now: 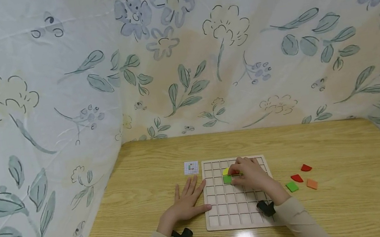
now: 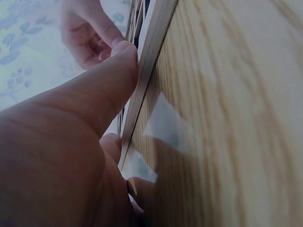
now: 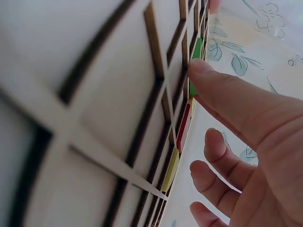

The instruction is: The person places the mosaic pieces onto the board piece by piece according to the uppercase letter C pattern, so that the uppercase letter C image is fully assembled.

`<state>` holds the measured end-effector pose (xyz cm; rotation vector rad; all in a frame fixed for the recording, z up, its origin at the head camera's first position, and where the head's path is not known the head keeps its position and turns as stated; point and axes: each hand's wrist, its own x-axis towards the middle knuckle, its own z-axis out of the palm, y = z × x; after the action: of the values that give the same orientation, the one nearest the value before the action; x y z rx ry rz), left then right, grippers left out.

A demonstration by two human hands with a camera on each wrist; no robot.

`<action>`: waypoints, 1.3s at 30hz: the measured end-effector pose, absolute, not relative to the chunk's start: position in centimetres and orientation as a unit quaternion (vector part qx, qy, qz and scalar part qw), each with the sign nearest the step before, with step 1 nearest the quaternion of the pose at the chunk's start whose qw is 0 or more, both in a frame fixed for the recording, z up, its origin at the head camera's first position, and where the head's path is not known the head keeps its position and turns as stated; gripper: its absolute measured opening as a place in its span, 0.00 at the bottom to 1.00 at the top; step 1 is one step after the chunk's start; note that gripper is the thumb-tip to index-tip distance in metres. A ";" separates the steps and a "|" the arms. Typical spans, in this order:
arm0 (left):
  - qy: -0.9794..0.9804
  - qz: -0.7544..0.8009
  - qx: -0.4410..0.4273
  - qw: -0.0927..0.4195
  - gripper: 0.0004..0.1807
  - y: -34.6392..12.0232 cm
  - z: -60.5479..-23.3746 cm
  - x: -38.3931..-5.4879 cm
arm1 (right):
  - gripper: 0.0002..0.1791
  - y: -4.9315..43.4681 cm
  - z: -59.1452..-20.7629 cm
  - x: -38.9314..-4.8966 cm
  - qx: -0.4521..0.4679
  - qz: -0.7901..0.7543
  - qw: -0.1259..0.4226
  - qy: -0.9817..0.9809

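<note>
One flat green square [image 1: 227, 179] touched by right hand [image 1: 250, 171], pinch indiscernible, gridded board [image 1: 233, 209], left edge touched by spread left hand [image 1: 186, 205], four tiles [image 1: 297, 178] past right edge

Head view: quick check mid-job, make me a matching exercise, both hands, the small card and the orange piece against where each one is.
1. left hand
2. right hand
3. small card
4. orange piece

A. on the table, right of the grid board
B. over the board's far half
C. spread, at the board's left edge
D. beside the board's far left corner

Pairs: 1-C, 2-B, 3-D, 4-A
</note>
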<state>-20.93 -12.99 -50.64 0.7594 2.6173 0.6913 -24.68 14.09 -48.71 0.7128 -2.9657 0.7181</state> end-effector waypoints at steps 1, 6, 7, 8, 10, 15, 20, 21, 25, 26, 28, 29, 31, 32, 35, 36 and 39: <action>0.918 0.243 0.266 0.164 0.44 -13.0 -50.6 -20.9 | 0.11 14.1 -48.7 -24.7 0.227 0.229 0.003 -0.947; 0.918 0.243 0.266 0.165 0.44 -13.0 -50.6 -20.9 | 0.13 14.1 -48.6 -24.7 0.231 0.224 0.004 -0.947; 0.918 0.243 0.266 0.165 0.44 -12.9 -50.6 -20.9 | 0.13 14.1 -48.6 -24.7 0.232 0.222 0.005 -0.947; 0.918 0.243 0.267 0.164 0.44 -12.9 -50.6 -20.9 | 0.13 14.2 -48.7 -24.7 0.233 0.220 0.006 -0.947; 0.918 0.242 0.267 0.163 0.44 -12.9 -50.6 -20.9 | 0.13 14.2 -48.7 -24.7 0.234 0.217 0.005 -0.948; 0.917 0.243 0.271 0.161 0.43 -12.9 -50.5 -20.9 | 0.12 14.4 -48.7 -24.7 0.235 0.219 0.004 -0.947; 0.915 0.249 0.274 0.161 0.43 -12.9 -50.4 -20.9 | 0.12 14.9 -48.6 -24.4 0.237 0.235 0.008 -0.943; 0.914 0.250 0.274 0.162 0.43 -12.9 -50.4 -20.9 | 0.12 15.1 -48.5 -24.4 0.237 0.239 0.008 -0.942; 0.915 0.248 0.273 0.164 0.44 -12.9 -50.3 -20.8 | 0.12 15.7 -48.5 -24.2 0.237 0.250 0.010 -0.939; 0.915 0.248 0.272 0.164 0.44 -12.9 -50.3 -20.8 | 0.11 15.9 -48.5 -24.2 0.239 0.252 0.011 -0.938; 0.915 0.249 0.272 0.164 0.44 -12.9 -50.4 -20.9 | 0.11 16.3 -48.3 -24.1 0.241 0.257 0.013 -0.936; 0.915 0.250 0.271 0.164 0.44 -13.0 -50.4 -20.9 | 0.11 16.5 -48.3 -24.1 0.243 0.261 0.012 -0.934; 0.915 0.251 0.271 0.164 0.44 -13.0 -50.5 -20.9 | 0.10 16.9 -48.2 -24.1 0.245 0.266 0.011 -0.932; 0.915 0.251 0.271 0.165 0.44 -13.0 -50.5 -20.9 | 0.10 17.1 -48.1 -24.0 0.246 0.268 0.010 -0.932; 0.914 0.250 0.272 0.166 0.44 -12.9 -50.5 -20.9 | 0.11 17.7 -48.1 -23.9 0.246 0.271 0.006 -0.931; 0.914 0.251 0.273 0.166 0.44 -12.9 -50.5 -20.9 | 0.11 17.9 -48.1 -23.9 0.245 0.270 0.008 -0.931; 0.914 0.251 0.273 0.167 0.43 -13.0 -50.5 -20.9 | 0.10 18.5 -48.0 -23.7 0.242 0.271 0.009 -0.932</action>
<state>-20.89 -12.97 -50.45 0.7768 2.6012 0.7135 -23.73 18.51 -48.03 0.7560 -2.9097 0.8473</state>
